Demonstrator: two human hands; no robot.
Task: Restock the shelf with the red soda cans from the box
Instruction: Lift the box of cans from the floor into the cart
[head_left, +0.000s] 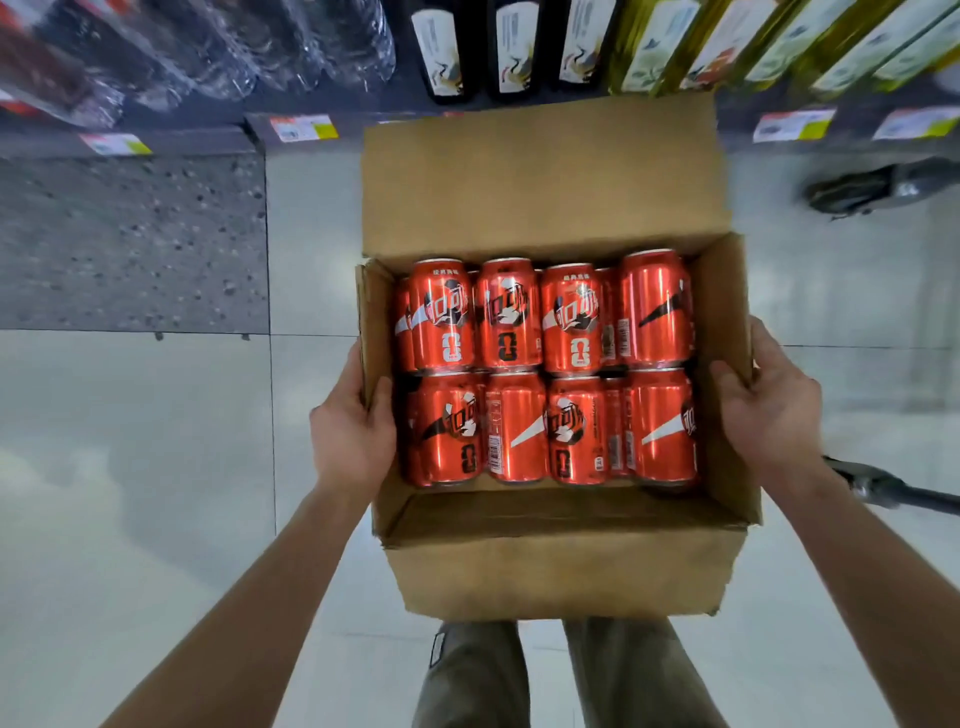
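Open brown cardboard box (545, 566) gripped at its side walls, left hand (350, 431) and right hand (774, 410) curled over the rims. Glossy red soda cans (545, 371) lie between the fingers. Carrying step; next, set down, lift one can.

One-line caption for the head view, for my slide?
Left hand and right hand grip the sides of an open cardboard box of red soda cans.

One head-worn camera looks steeply down, close over the open box (550, 561), the shelf (156, 140) edge ahead.
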